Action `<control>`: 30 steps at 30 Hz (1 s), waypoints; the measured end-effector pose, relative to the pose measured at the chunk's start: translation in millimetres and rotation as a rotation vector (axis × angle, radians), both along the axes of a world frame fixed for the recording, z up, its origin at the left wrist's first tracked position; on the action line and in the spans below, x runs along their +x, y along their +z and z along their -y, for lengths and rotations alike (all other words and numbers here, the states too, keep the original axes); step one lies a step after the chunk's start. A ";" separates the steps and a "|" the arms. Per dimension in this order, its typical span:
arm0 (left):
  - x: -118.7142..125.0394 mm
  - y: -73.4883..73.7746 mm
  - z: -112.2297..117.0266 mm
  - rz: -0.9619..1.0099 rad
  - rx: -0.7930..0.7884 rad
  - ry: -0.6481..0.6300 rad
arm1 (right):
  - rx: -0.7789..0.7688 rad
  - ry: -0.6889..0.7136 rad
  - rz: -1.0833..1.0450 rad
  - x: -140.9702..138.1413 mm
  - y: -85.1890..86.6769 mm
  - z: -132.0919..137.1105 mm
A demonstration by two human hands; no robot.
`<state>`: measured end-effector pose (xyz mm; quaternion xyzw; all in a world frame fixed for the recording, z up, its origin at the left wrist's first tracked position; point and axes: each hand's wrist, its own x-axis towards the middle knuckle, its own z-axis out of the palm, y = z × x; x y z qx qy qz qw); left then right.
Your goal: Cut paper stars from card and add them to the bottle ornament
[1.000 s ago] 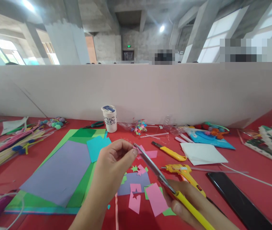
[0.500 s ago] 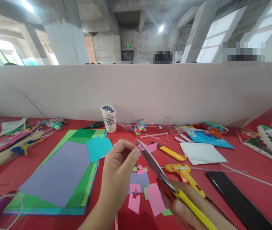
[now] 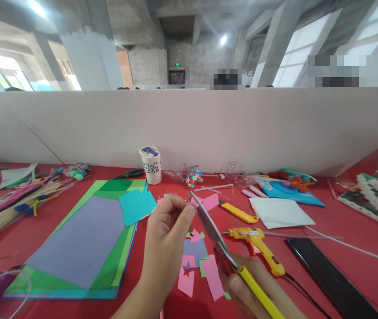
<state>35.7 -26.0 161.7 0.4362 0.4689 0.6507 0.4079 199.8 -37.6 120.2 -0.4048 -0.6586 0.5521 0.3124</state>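
My left hand [image 3: 170, 235] pinches a small piece of pink paper [image 3: 210, 202] between thumb and forefinger, its free end sticking out to the right. In my right hand [image 3: 242, 281] is a pair of scissors [image 3: 213, 232] with yellow and red handles, fingers wrapped round them. The blades point up and left, their tips right by my left fingertips at the pink paper. Below the blades lie pink offcuts [image 3: 186, 283] with star-shaped holes, a purple paper piece [image 3: 197, 252] and a pink rectangle [image 3: 213, 277].
Stacked coloured sheets [image 3: 82, 239] lie at left, a white cup [image 3: 151, 166] behind. A yellow cutter [image 3: 240, 213], glue gun [image 3: 257, 243], white paper [image 3: 282, 212] and black phone [image 3: 328, 274] lie at right. A white partition [image 3: 189, 128] stands across the back.
My right hand and the scissors have shifted slightly left and down. The pink paper's free end has tilted a little higher. My left hand keeps its pinch, almost unmoved.
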 end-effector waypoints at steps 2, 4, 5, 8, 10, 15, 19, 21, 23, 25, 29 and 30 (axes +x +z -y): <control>1.1 -0.5 0.0 0.009 0.003 -0.006 | 0.026 0.016 0.011 -0.6 1.9 -0.4; 1.9 -0.7 0.0 0.013 0.004 -0.008 | 0.047 0.030 0.024 -1.2 3.1 -0.8; 2.1 -0.7 0.1 0.012 0.004 -0.009 | 0.054 0.033 0.033 -1.5 3.2 -0.9; 1.6 -0.3 0.1 0.015 0.002 -0.013 | 0.049 0.050 0.062 -2.1 0.8 0.1; 1.1 0.1 -0.1 0.023 0.000 -0.015 | 0.028 0.064 0.063 -2.4 -2.3 1.3; 1.0 0.1 -0.4 0.040 -0.005 -0.018 | 0.078 0.024 0.044 -4.7 -8.5 1.1; 0.8 -0.4 1.0 0.062 -0.004 -0.027 | 0.080 0.005 0.049 -6.9 -7.3 -0.5; 0.6 -0.5 1.6 0.073 -0.005 -0.030 | 0.091 -0.003 0.053 -7.6 -5.7 -0.6; 0.5 -0.5 1.9 0.080 -0.009 -0.029 | 0.105 -0.006 0.075 -7.8 -4.6 -0.4; 0.5 -0.6 2.0 0.087 -0.005 -0.029 | 0.112 -0.009 0.103 -7.5 -4.4 0.0; 0.9 -0.9 2.4 0.101 0.006 -0.036 | 0.121 -0.017 0.138 -7.0 -5.2 0.8; 1.2 -0.8 2.6 0.103 0.008 -0.038 | 0.120 -0.022 0.135 -7.1 -5.1 1.3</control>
